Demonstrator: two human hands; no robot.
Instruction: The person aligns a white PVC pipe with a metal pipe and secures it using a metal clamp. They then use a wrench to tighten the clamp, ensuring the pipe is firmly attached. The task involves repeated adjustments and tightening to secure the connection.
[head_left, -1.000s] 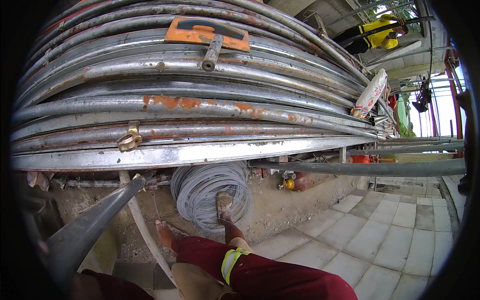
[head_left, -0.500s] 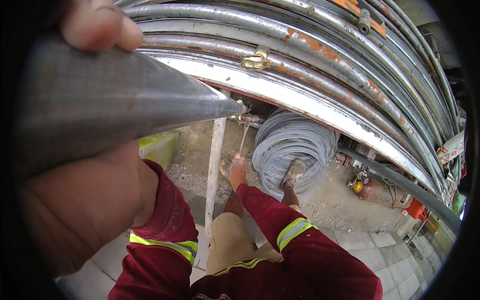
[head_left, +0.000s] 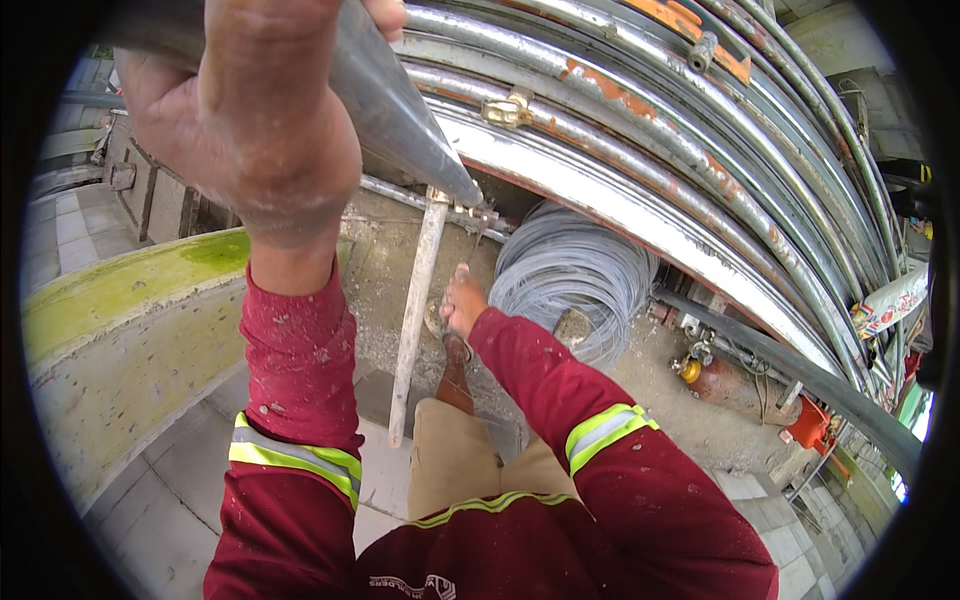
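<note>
My left hand (head_left: 270,130) is closed around a grey metal pipe (head_left: 400,110), raised close to the camera at the upper left. The pipe's far end narrows away toward a scaffold clamp (head_left: 482,218) on a low horizontal tube. From the clamp hangs a slim metal wrench (head_left: 479,238), only partly visible. Just below it is my right hand (head_left: 462,300), its fingers apart and apparently holding nothing. A coil of grey wire (head_left: 570,275) lies right of that hand. Left of it leans a pale, dirty pole (head_left: 416,320).
Long metal pipes (head_left: 640,100) are stacked across the far side, with a brass-coloured clamp (head_left: 507,110) on one. A mossy concrete edge (head_left: 140,300) runs along the left. A rusty gas cylinder (head_left: 735,390) lies at the right, near an orange object (head_left: 808,425).
My left hand and its pipe have risen and moved right, uncovering the concrete edge. My right hand has come off the wrench and its fingers have spread. One foot has left the wire coil.
</note>
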